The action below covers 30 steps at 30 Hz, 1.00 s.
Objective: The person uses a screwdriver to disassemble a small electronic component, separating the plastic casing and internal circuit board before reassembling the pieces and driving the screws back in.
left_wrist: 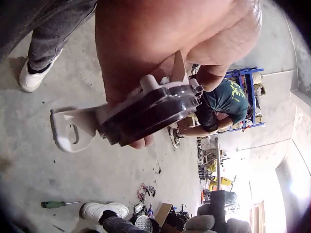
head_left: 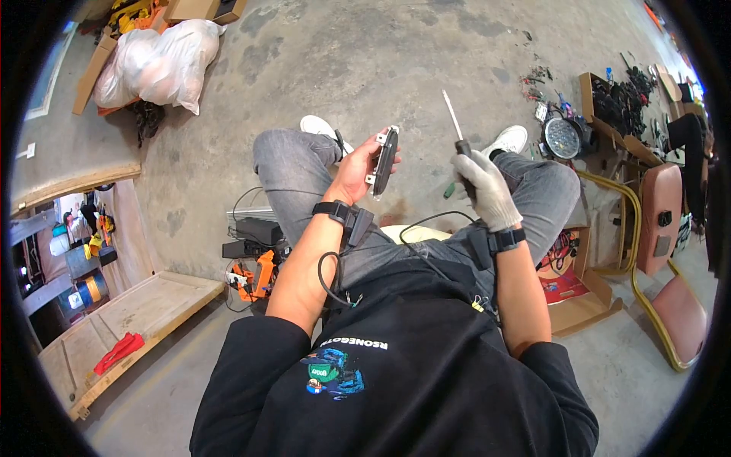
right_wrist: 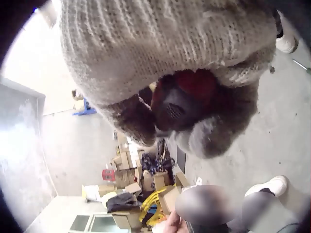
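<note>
My bare left hand [head_left: 354, 174] grips an oblong black part [head_left: 387, 161] with white mounting tabs, held upright above the floor between the knees. In the left wrist view, the part's glossy dark rim [left_wrist: 150, 115] faces the camera, and a slotted white tab [left_wrist: 75, 130] sticks out at one end. A knitted glove covers my right hand [head_left: 487, 186], whose fingers wrap the handle of a screwdriver [head_left: 453, 116]. Its shaft points up and away, apart from the part. The black and red handle [right_wrist: 177, 104] shows between the gloved fingers in the right wrist view.
A green-handled screwdriver [left_wrist: 53, 204] lies on the concrete floor near a white shoe [left_wrist: 102, 212]. Cardboard boxes and a round lamp [head_left: 562, 137] stand at right, beside a metal-framed chair [head_left: 636, 221]. An orange tool [head_left: 263, 274] sits at left. Another person [left_wrist: 226, 107] is farther off.
</note>
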{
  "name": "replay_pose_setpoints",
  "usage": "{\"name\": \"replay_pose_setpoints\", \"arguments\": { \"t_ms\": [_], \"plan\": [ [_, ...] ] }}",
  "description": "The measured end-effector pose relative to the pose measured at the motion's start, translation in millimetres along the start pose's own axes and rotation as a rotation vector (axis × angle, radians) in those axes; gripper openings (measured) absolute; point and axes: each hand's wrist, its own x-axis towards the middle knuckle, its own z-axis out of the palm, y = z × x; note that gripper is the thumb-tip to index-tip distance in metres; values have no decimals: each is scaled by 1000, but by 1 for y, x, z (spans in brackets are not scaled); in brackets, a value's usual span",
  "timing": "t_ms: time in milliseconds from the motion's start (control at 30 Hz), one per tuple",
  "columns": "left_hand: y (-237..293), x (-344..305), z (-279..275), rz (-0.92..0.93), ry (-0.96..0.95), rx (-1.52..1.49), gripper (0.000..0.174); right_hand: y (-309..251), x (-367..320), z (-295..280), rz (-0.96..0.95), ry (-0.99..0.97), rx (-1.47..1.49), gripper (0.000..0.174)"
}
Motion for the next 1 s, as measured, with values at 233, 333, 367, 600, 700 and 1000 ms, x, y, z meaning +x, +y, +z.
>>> {"name": "replay_pose_setpoints", "arguments": {
  "t_ms": [233,333,367,600,700,1000],
  "plan": [
    [-1,-6,17,2,60,159,49,14,28,61,-522,184,-604,25],
    [1,-7,22,-27,92,207,49,12,38,79,-632,214,-675,25],
    [0,-7,22,-23,106,221,49,9,40,82,-547,206,-704,27],
    [-4,-8,20,-24,124,244,46,18,50,90,-574,208,-719,29],
    [-5,-7,19,-19,99,290,40,17,51,93,-713,278,-865,29],
    [-12,-3,16,-20,123,352,36,8,45,94,-522,274,-933,27]
  ]
}}
